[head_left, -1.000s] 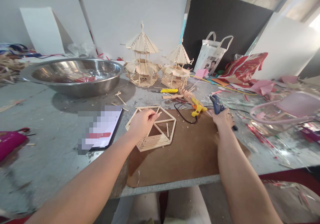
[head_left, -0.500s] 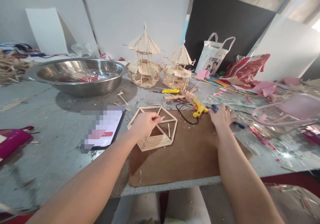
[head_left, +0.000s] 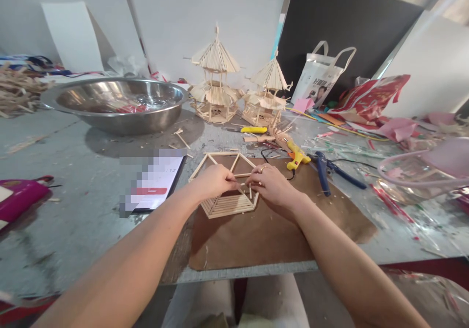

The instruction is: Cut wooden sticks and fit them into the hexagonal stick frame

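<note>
Your right hand [head_left: 273, 184] has left the blue pliers [head_left: 323, 174] and come across to the stick frame [head_left: 229, 205], joining your left hand [head_left: 216, 181] there. That 6-sided frame lies at the far left corner of the brown mat [head_left: 252, 250], jutting over its left edge, with slats filling the section nearest you. Your left thumb and fingers are drawn together over the frame's middle; you can't tell from here whether a stick sits between them. Your right fingers are loosely curled at its right side, tips beside a short stick [head_left: 250, 191]; whether they grip anything is hidden. Pliers rest at the mat's far right corner, their 2 handles spread, near a yellow glue gun [head_left: 298, 156] at the far edge. You have a phone [head_left: 161, 181] just beyond the mat's left edge, and 2 stick towers [head_left: 216, 93] toward the table's [head_left: 91, 186] far edge.
</note>
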A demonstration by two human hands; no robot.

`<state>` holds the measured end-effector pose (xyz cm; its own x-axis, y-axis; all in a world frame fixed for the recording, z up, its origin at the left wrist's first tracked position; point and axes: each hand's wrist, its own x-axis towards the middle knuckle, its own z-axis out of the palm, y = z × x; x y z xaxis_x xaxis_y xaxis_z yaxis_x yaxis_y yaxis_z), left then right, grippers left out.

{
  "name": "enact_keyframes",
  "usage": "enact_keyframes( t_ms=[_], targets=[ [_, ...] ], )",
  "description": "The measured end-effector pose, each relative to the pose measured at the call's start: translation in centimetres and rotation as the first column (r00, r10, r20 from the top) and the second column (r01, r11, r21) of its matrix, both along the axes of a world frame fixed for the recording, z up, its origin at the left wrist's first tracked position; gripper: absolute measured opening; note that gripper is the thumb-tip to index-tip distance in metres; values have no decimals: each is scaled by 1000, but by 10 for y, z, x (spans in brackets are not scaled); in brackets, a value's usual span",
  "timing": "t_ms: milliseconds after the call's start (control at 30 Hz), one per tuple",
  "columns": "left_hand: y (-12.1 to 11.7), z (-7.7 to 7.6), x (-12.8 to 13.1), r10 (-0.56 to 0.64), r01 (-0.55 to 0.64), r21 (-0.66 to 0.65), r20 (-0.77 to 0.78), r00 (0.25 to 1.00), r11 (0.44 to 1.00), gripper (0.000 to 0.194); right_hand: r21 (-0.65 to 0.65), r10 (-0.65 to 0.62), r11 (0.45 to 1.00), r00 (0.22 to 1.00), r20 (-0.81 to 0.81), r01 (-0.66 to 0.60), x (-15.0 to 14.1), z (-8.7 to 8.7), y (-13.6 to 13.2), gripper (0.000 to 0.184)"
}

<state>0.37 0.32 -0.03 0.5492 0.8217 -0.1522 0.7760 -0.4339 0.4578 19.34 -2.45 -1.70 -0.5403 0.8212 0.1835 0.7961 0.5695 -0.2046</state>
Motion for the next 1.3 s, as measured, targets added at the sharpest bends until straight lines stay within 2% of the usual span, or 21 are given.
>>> enact_keyframes(
  t_ms=[267,600,733,1000,1300],
  targets=[
    [-4,1,1,-41,42,15,-75,996,999,27,-73,11,997,999,-51,-15,0,0,3,14],
    [-2,0,0,-139,146,38,-139,980,989,24,-71,30,997,998,48,-26,-1,4,4,14],
    [-1,0,0,-171,175,18,-135,976,984,25,-69,67,996,994,88,-61,-2,6,5,12],
    [1,-1,-2,-165,167,3,-105,981,986,26,-77,63,996,990,127,-54,-2,7,8,14],
    [1,-1,-3,-196,195,-17,-92,976,981,31,-108,102,990,994,51,-96,1,5,12,11]
  ],
)
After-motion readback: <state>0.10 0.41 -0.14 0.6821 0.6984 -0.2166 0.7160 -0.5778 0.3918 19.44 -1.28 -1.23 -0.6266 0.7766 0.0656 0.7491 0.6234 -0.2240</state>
